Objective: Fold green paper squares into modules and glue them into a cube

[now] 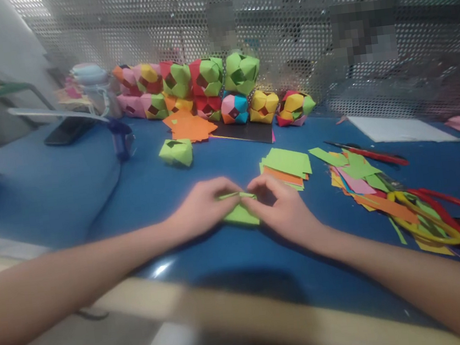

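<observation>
One blue table (144, 188) fills most of my remote feed, with a perforated metal screen (181, 39) standing behind it. In front of the screen I see folded-paper balls (208, 75) stacked two high, in green, red, yellow, pink, orange and blue. Far right, a heap of paper scraps (357, 172) spreads beside yellow and red scissor handles (453, 233). The left hand (206, 203) and right hand (283, 205) nearly meet at mid-table, both pinching. Just beyond the right one lies a green-and-orange paper stack (287, 160); the dark slab (68, 129) at left is too blurred for me to read. Smallest, the green paper piece (241, 215) lies on the table between both hands, gripped near its far edge: plain lime, flat in front, a raised fold at the back.
</observation>
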Demonstrator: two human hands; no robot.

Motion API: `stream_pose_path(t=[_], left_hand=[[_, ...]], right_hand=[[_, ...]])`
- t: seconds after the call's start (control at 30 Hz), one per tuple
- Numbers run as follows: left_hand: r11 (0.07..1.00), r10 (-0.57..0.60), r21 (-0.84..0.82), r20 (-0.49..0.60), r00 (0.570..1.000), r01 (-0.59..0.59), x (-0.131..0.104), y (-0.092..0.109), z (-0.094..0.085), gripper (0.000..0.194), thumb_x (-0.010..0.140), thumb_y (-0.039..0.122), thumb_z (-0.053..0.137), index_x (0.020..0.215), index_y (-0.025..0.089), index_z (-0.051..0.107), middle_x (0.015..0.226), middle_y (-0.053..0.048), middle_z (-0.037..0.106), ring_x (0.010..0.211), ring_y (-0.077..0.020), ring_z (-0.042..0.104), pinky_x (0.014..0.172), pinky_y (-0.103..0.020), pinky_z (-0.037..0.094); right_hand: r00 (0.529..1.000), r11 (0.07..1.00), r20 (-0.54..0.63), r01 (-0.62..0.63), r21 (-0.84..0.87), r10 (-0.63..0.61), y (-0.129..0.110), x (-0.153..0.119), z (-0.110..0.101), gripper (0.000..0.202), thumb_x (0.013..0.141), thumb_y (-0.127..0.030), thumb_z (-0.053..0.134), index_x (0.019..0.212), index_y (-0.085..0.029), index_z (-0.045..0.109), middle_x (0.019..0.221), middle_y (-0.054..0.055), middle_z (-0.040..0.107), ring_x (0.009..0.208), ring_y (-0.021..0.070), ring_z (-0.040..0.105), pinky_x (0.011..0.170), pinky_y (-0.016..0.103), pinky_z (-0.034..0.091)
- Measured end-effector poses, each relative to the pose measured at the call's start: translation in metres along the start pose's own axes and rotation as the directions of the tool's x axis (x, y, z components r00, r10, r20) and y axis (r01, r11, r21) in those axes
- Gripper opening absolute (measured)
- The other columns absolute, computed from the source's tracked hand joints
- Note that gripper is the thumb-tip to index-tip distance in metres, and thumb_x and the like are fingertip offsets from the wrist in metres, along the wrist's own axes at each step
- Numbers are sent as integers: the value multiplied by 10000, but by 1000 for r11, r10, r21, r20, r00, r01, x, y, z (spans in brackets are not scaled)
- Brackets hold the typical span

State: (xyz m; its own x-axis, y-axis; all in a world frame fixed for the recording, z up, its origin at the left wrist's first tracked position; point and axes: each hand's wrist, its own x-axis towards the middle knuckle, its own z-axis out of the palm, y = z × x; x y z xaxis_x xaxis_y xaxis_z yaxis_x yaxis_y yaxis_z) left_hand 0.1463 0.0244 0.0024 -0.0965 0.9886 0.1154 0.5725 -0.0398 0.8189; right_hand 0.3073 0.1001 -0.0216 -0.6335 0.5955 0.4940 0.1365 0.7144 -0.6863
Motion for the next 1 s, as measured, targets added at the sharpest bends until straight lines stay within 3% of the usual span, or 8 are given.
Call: stream_pose_path(t=[0.07,0.23,0.5,0.7,0.9,1.0], left_hand=[[1000,11,6,-13,1000,-11,0,0,0,195,789,292,553,825,146,676,851,-33,693,803,-154,603,778,-265,472],[999,15,31,10,1000,-15,0,-1,-3,270,773,238,544,988,140,674,953,-48,697,850,-159,607,810,-273,474],[999,9,39,145,989,-14,3,4,-16,359,841,398,499,1032,169,698,1016,-44,710,935,-194,623,867,-295,462],[995,-1,102,85,996,-8,5,0,-17,353,848,391,491,1025,182,713,1013,-47,721,939,-209,631,908,-316,451],[995,-14,103,105,994,3,2,3,-14,321,819,306,521,1061,174,685,988,-47,718,864,-181,632,815,-287,481],[996,-18,87,122,992,7,1,4,-11,301,801,337,552,1001,161,691,922,-45,716,815,-174,619,744,-269,481]], right_hand=[[998,998,25,-64,25,64,-1,1,0,81,808,-241,599,769,-189,553,706,-5,587,634,116,532,585,236,447],[998,995,3,-69,65,69,-1,3,1,108,824,-225,566,725,-188,549,680,-8,589,632,112,533,593,228,437],[991,988,14,-137,69,137,-3,4,-3,109,822,-220,562,720,-181,564,649,-19,581,604,104,527,564,219,421],[987,981,-7,-159,111,160,-4,4,-2,101,806,-228,577,717,-182,579,650,-12,601,607,111,543,570,227,435],[993,989,8,-115,96,114,0,4,0,85,798,-195,568,715,-181,572,655,-13,602,617,110,546,579,226,442],[994,990,42,-104,94,100,-1,3,-1,97,805,-210,572,714,-179,580,656,-11,604,613,109,547,573,224,442]])
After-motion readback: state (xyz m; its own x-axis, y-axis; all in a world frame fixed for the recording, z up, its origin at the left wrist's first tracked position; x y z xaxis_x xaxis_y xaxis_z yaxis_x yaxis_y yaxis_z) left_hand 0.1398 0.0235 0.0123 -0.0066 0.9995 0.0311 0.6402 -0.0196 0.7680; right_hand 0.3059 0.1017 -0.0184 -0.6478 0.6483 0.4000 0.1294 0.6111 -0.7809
